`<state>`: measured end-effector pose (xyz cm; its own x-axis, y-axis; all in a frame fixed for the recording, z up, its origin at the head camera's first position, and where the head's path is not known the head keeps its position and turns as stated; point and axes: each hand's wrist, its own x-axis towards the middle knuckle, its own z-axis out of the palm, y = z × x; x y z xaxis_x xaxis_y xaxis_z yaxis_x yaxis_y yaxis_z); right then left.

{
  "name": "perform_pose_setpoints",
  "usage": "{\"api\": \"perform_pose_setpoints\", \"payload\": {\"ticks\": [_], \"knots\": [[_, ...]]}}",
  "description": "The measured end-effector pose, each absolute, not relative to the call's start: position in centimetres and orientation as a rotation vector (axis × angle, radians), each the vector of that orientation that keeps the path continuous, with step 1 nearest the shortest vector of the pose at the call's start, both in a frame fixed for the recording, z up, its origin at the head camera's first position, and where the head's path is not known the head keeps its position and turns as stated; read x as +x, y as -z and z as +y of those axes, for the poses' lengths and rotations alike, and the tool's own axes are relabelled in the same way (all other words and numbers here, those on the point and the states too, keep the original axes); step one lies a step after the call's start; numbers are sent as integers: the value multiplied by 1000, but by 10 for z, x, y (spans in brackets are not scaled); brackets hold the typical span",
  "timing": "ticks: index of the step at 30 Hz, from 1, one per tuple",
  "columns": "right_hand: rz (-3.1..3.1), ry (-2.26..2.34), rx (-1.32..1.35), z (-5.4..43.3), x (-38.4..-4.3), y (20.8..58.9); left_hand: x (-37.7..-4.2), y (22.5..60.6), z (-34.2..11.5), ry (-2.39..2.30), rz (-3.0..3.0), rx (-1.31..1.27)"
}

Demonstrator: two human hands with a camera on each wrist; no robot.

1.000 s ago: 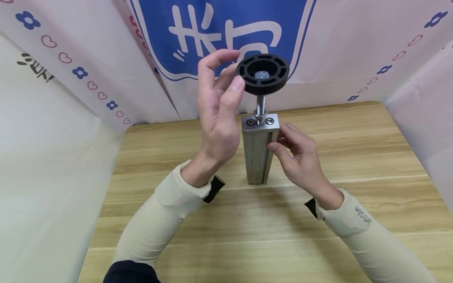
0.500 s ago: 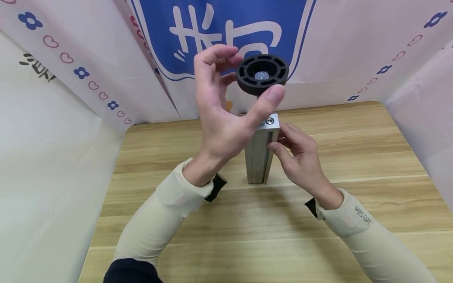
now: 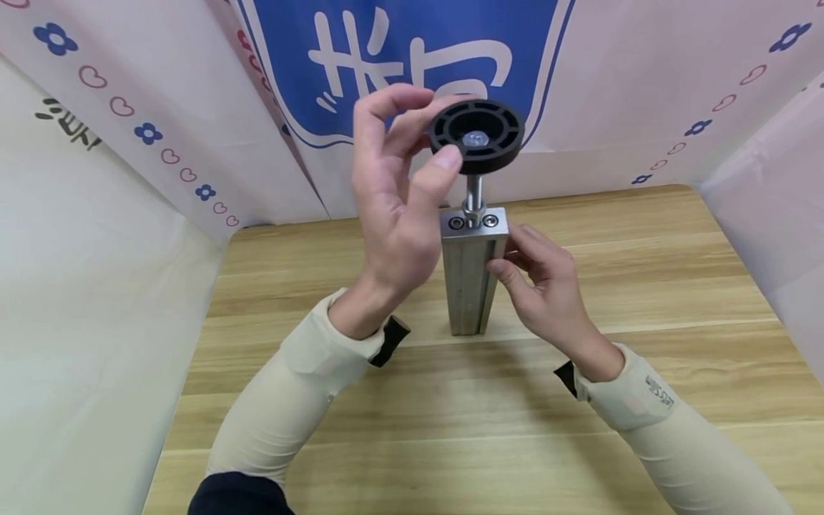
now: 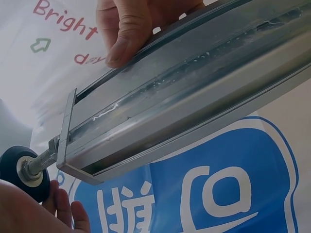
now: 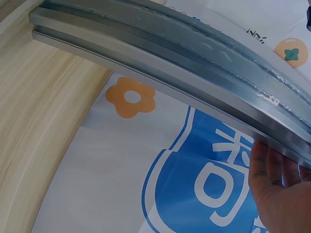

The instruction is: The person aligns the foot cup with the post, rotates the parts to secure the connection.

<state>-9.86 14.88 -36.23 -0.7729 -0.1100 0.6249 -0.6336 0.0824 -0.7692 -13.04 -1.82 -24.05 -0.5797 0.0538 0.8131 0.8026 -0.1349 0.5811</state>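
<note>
An aluminium profile [image 3: 466, 286] stands upright on the wooden table, with an end plate [image 3: 444, 230] fixed by two screws on its top. From the plate rises a threaded stud [image 3: 474, 189] with a nut, bearing a black round levelling foot [image 3: 508, 154]. My left hand [image 3: 399, 214] pinches the foot's rim at its left, thumb at the near side and fingers partly hidden behind. Lower down, my right hand [image 3: 547, 286] grips the profile's right edge between thumb and fingers. The left wrist view shows the levelling foot [image 4: 12, 167] beside my left fingers.
The wooden table [image 3: 644, 315] meets a white printed backdrop [image 3: 631, 93] with a blue sign behind the profile. White sheets [image 3: 84, 322] hang at both sides. A black wrist camera [image 3: 390, 342] sits under my left cuff.
My left thumb swung right across the front of the foot, then back left to its near rim. The left fingers shifted around the disc too. The right hand and profile stayed still.
</note>
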Motion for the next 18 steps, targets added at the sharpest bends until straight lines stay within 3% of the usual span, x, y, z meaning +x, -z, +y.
{"api": "perform_pose_setpoints", "payload": {"ticks": [18], "knots": [[-1981, -1735, 722, 149, -98, 363, -134, 244, -22, 1716, -1556, -912]]}}
